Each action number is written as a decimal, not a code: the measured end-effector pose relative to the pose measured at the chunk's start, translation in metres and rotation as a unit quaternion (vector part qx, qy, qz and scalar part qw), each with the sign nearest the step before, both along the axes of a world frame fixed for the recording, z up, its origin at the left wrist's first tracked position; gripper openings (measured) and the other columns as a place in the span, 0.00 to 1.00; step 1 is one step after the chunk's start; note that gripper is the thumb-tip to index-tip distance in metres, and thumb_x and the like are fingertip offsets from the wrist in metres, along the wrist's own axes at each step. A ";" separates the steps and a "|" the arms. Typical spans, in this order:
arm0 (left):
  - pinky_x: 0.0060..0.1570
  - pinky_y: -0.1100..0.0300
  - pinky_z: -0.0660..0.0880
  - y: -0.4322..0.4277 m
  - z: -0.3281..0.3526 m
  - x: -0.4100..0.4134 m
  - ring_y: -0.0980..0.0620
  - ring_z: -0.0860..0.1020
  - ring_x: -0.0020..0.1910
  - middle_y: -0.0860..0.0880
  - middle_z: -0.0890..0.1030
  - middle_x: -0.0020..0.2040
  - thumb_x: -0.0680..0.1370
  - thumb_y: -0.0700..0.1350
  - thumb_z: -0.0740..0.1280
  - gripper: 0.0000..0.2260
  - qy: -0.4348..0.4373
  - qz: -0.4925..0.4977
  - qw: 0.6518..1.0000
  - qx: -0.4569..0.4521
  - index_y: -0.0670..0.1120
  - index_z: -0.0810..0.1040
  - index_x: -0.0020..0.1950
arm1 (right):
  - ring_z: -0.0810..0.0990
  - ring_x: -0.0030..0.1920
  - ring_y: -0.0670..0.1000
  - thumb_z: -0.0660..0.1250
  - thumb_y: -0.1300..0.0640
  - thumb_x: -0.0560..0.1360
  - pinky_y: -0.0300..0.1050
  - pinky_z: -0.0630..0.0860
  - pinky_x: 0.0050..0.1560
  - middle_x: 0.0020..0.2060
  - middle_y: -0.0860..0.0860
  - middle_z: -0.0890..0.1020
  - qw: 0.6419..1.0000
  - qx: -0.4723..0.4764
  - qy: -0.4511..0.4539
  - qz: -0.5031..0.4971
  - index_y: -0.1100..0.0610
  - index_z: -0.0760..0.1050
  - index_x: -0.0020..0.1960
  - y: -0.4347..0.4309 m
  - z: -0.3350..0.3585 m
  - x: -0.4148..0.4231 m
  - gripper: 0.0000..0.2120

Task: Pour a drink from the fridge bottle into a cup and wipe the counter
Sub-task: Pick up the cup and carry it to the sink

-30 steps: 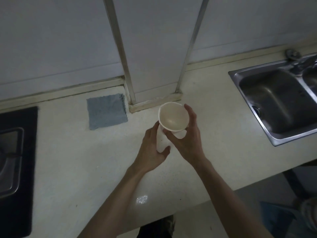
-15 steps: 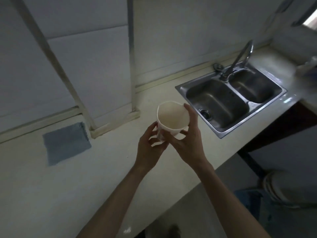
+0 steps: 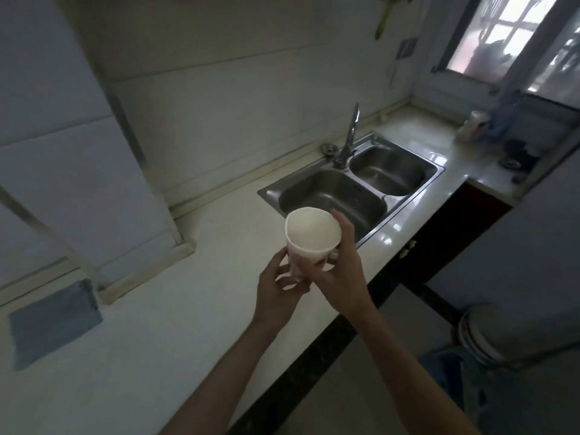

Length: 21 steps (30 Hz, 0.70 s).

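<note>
1. Paper cup (image 3: 312,233): upright, held in the air over the counter (image 3: 188,309), just in front of the sink (image 3: 437,175).
2. Left hand (image 3: 276,296): fingers curled round the cup's lower part.
3. Right hand (image 3: 339,277): grips the cup wall on the sink side.
4. Grey cloth (image 3: 53,321): flat on the counter, well left of the sink.

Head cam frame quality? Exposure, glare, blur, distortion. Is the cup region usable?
Head view exposure: dim overall, window blown out. Head view glare: specular patches on the counter beside the sink. Head view blur: left side motion-smeared, grey cloth and wall trim soft; cup, left hand and right hand fairly sharp, usable. Head view distortion: straight lines bend toward the borders.
</note>
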<state>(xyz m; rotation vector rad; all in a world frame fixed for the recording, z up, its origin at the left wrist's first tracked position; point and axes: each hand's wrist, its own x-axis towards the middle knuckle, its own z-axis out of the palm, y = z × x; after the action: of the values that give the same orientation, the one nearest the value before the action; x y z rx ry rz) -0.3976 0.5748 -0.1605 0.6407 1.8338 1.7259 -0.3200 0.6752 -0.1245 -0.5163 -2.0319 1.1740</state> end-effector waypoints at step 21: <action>0.37 0.56 0.83 0.171 0.026 0.183 0.62 0.83 0.42 0.51 0.82 0.48 0.73 0.33 0.73 0.25 -0.054 -0.144 0.988 0.012 0.52 0.73 0.64 | 0.70 0.69 0.44 0.79 0.52 0.66 0.47 0.76 0.64 0.70 0.44 0.69 0.993 -0.067 0.007 -0.098 0.42 0.59 0.74 0.154 0.017 0.209 0.43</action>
<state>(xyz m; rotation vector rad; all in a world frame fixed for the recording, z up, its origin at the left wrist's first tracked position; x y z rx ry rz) -0.2147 0.7455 -0.1341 0.7646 1.5635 1.5610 -0.1113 0.8296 -0.1070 -0.7533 -1.8526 1.1954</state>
